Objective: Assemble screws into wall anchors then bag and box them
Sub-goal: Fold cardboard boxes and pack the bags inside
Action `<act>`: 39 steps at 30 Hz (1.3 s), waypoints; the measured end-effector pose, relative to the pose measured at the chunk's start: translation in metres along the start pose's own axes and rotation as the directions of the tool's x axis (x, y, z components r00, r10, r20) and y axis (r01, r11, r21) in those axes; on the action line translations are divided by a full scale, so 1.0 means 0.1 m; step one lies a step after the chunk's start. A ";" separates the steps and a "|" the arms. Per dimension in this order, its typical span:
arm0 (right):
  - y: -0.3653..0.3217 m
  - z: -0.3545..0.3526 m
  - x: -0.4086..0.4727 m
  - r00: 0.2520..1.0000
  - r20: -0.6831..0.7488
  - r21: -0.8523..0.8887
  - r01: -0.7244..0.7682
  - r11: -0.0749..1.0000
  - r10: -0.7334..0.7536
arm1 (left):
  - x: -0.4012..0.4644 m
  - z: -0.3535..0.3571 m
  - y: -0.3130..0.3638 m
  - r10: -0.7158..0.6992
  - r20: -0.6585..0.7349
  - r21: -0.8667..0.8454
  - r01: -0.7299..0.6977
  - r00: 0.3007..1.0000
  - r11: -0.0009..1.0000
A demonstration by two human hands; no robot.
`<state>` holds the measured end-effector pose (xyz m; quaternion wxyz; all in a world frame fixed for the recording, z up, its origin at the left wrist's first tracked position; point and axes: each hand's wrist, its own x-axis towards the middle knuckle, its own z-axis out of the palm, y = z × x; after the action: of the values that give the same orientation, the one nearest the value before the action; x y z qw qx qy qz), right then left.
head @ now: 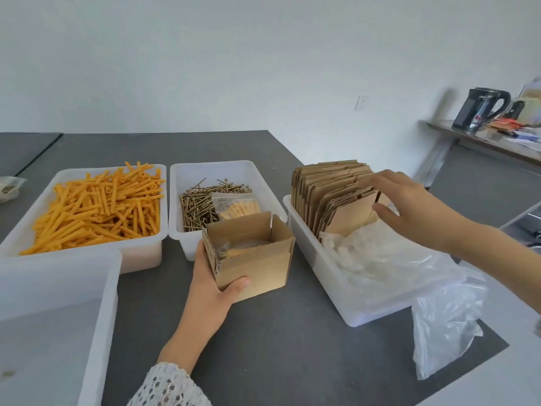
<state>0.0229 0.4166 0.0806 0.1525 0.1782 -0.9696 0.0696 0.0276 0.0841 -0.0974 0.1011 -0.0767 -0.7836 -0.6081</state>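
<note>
Gripping the open cardboard box near the desk's middle, the left hand is curling round its left wall. The right hand, fingers spread, is touching flattened cartons toward the right edge. Light, crushable board probably wants holding low.

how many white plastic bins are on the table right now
4. One holds orange wall anchors at the left, one holds screws in the middle, one holds flat cardboard and plastic bags at the right, and one bin sits nearest, lower left. None appears hidden.
</note>
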 end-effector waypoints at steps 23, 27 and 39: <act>-0.06 0.20 1.08 0.937 0.265 -0.033 -0.225 0.974 0.226 | -0.57 0.02 -0.06 -0.125 -0.208 0.174 0.162 0.970 0.971; -0.04 0.11 1.17 0.904 0.390 -0.087 -0.153 0.984 0.175 | -0.71 0.04 0.00 -0.127 -0.200 0.141 0.157 0.971 0.978; -0.17 0.27 1.04 0.964 0.197 -0.332 -0.108 0.937 0.181 | -0.82 0.03 0.07 -0.139 -0.168 0.149 0.164 0.976 0.975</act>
<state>-0.0706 0.3625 0.0898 0.0632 0.0858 -0.9895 -0.0974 0.1083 0.0892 -0.1117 0.1213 0.0400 -0.8236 -0.5525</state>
